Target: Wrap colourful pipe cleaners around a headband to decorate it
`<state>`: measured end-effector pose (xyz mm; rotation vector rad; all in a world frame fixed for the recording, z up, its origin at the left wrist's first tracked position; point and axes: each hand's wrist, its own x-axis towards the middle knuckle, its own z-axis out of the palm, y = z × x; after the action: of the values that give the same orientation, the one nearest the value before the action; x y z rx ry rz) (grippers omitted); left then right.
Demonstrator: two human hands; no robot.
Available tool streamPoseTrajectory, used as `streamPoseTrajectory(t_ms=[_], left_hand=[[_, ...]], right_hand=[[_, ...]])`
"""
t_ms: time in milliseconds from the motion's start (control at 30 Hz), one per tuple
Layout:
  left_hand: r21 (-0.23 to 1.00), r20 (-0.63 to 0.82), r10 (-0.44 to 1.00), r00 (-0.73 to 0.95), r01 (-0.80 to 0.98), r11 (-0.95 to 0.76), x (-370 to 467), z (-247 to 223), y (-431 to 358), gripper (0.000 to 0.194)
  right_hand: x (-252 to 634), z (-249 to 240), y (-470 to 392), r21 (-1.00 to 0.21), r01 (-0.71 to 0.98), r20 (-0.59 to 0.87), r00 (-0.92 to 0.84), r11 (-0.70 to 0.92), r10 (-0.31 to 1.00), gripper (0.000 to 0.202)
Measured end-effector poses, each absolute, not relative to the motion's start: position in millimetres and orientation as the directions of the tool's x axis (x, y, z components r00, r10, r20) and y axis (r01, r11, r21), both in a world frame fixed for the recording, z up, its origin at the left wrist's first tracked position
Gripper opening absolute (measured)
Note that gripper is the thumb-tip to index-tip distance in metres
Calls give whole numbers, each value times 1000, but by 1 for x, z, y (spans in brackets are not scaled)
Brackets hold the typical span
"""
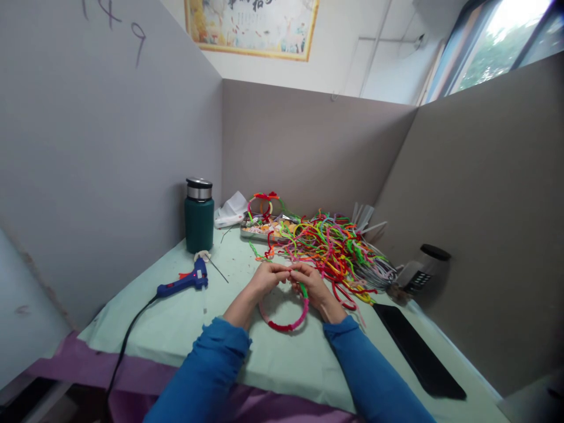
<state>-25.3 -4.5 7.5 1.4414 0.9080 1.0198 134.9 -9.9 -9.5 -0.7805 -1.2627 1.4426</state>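
Observation:
A ring wrapped in fuzzy pipe cleaner [284, 328], in red, pink and green lengths, hangs between my hands over the front of the table. At its upper part the fingertips of my left hand [269, 277] and my right hand [309, 282] meet in a pinch. My right hand is beside the green stretch of the ring. The exact spot where the fingertips press is mostly hidden behind the fingers. Just beyond my hands lies a tangled heap of colourful pipe cleaners [335, 247].
A blue glue gun [183, 284] with a black cord lies left, near a green bottle [199, 217]. At the back a metal tray [259, 236] holds small pieces and pipe cleaner shapes. On the right are a tilted clear jar [414, 279] and a black slab [418, 352]. Grey partitions enclose the table.

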Motion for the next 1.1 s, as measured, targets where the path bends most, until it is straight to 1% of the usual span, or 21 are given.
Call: streamPoseTrajectory(t_ms=[133, 267, 333, 500, 800, 1100], left_hand=[[994, 100, 932, 349, 2, -107, -26, 7, -5, 35], [996, 86, 938, 336, -35, -78, -28, 10, -5, 39], [997, 79, 941, 328, -39, -70, -28, 11, -6, 40], [997, 81, 939, 335, -20, -79, -29, 10, -5, 38], [998, 59, 947, 316, -15, -57, -27, 7, -4, 37], [987, 133, 948, 290, 52, -155, -25, 5, -2, 28]], right_hand=[[137, -9, -10, -962, -268, 127, -298, 45, 946, 24], [134, -2, -14, -958, -288, 101, -309, 8, 946, 29], [133, 0, -16, -957, -290, 106, -296, 17, 949, 30], [132, -3, -14, -957, -284, 142, -275, 61, 951, 25], [131, -7, -11, -958, -281, 138, -248, 65, 959, 27], [132, -13, -8, -958, -286, 93, -254, 18, 963, 32]])
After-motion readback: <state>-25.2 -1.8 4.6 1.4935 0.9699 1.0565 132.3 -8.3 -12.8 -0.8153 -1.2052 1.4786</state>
